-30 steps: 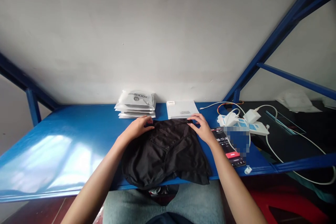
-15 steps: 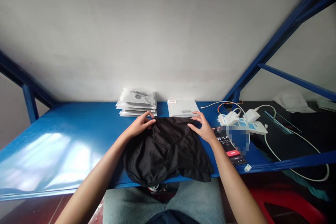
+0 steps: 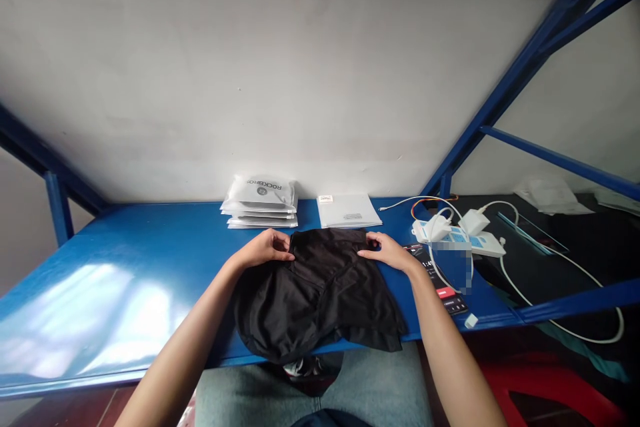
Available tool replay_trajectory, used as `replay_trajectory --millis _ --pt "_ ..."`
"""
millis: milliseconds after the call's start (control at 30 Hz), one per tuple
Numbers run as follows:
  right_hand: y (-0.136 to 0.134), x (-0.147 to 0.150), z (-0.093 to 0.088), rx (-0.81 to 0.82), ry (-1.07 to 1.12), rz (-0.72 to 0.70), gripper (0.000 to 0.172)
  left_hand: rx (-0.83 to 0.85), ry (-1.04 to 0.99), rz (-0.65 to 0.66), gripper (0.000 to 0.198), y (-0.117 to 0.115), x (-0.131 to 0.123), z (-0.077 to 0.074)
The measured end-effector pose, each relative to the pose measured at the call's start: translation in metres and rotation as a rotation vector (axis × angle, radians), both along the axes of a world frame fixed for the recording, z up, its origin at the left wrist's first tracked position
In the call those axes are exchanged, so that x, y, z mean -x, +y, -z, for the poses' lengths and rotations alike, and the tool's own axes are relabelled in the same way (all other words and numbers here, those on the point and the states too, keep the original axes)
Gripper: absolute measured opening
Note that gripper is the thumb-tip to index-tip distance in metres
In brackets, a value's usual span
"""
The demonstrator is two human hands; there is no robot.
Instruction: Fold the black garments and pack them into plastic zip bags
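A thin black cloth garment (image 3: 320, 300) with curved seams lies spread on the blue table, its lower edge near the table's front; its exact kind is not clear. My left hand (image 3: 267, 247) pinches the upper left edge between thumb and fingers. At the upper right corner, my right hand (image 3: 385, 251) grips the edge, thumb on top and fingertips partly hidden behind the cloth. The upper part between both hands lies fairly flat, while the lower part is wrinkled.
Behind the garment stand a stack of clear-bagged packs (image 3: 263, 200) and a flat white packet (image 3: 349, 211). To the right are a phone (image 3: 453, 303), a power strip (image 3: 460, 237) with plugs and loose white cables. Blue metal bars (image 3: 480, 107) slope upward on both sides.
Both hands have moved slightly towards me at the garment's upper edge. The right hand's fingers, spread apart before, have closed onto the corner. The head view has shifted slightly.
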State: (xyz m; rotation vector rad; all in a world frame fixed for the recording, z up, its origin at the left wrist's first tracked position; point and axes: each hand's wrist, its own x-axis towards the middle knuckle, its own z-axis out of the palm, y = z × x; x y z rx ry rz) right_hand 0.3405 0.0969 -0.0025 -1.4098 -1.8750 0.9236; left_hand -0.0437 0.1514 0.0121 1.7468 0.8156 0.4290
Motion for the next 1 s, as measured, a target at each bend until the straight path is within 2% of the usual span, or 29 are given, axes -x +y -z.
replay_trajectory --millis 200,267,400,500,633,800,900,1000 --pt "-0.011 -0.004 -0.006 0.056 0.14 -0.122 0.027 -0.051 -0.028 0.055 0.032 0.001 0.003 -0.004" --pt "-0.019 -0.006 -0.007 0.062 0.142 -0.13 0.029 -0.079 -0.046 0.073 0.029 0.001 0.004 -0.006" --pt "-0.038 -0.013 -0.001 -0.104 -0.016 -0.11 0.034 -0.198 -0.071 0.178 0.022 0.002 0.006 -0.012" --pt "-0.046 -0.016 0.008 -0.213 -0.097 -0.048 0.032 -0.263 -0.016 0.213 0.02 0.003 0.006 -0.012" --pt "-0.046 -0.014 0.017 -0.26 -0.126 0.06 0.034 -0.346 0.097 0.198 0.019 0.004 0.007 -0.011" --pt "-0.055 0.0 0.007 -0.332 -0.123 0.171 0.034 -0.428 0.168 0.142 0.029 -0.01 0.005 -0.027" --pt "-0.067 0.014 -0.002 -0.368 -0.167 0.068 0.037 -0.515 0.148 0.075 0.032 -0.026 -0.001 -0.032" --pt "-0.073 0.02 -0.002 -0.317 -0.27 -0.103 0.041 -0.591 0.2 0.096 0.033 -0.036 -0.007 -0.022"
